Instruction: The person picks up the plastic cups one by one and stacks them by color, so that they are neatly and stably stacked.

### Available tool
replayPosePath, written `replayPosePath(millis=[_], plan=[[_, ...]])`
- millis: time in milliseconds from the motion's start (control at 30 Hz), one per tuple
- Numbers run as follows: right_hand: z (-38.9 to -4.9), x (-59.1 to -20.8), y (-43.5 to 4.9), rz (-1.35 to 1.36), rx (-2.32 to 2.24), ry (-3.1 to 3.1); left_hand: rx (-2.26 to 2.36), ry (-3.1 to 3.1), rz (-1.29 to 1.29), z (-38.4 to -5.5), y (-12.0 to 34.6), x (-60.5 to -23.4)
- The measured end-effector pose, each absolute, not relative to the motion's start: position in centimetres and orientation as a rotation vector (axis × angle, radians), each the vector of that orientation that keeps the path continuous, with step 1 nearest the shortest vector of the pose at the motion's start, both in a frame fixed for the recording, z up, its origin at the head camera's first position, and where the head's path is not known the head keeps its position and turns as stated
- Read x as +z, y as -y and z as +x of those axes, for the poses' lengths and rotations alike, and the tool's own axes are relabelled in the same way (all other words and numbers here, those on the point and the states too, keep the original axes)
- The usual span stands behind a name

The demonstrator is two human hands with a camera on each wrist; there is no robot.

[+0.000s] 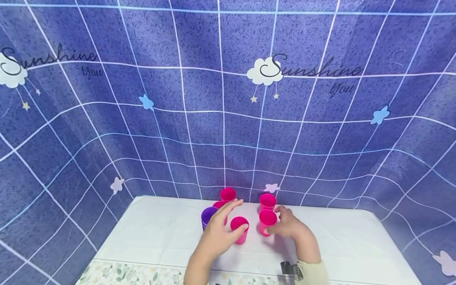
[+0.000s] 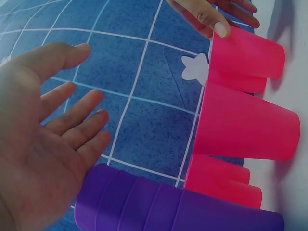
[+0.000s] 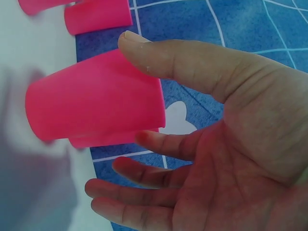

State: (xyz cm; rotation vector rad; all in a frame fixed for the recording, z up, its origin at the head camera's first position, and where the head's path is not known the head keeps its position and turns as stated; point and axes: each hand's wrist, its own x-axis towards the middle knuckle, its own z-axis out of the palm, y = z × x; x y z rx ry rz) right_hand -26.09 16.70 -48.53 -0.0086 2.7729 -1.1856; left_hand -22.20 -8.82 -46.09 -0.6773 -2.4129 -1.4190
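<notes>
My right hand (image 1: 290, 225) is around the nearer of two pink cups on the right; its thumb lies at that cup's (image 3: 96, 96) rim, and the fingers extend fairly straight past the other side. Just behind stands the second pink cup (image 1: 268, 201). My left hand (image 1: 215, 233) is spread, with a gap between thumb and fingers and nothing in the palm. Close to its thumb, a single pink cup (image 1: 241, 238) stands upright in the middle. Beside the left hand is a stack of purple cups (image 2: 139, 207), partly hidden by it in the head view.
Behind the purple stack are two more pink cups, the farther one (image 1: 228, 194) near the table's back edge. The white tabletop (image 1: 153, 225) meets a blue gridded curtain (image 1: 199, 118) at the back and sides. A floral cloth (image 1: 132, 273) runs along the front.
</notes>
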Motion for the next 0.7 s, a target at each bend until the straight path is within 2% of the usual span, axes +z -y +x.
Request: replayPosePath(millis=[300,700], plan=[[-26.4,-49.1,-16.9,-0.052,-1.241,-2.735,-1.431,2.397,-0.623,-21.8,8.5,-45.8],[-26.6,-50.0,-16.5,-0.055,-1.305,-2.702,-1.347,2.492,-0.722,-21.8,7.3,-46.2]])
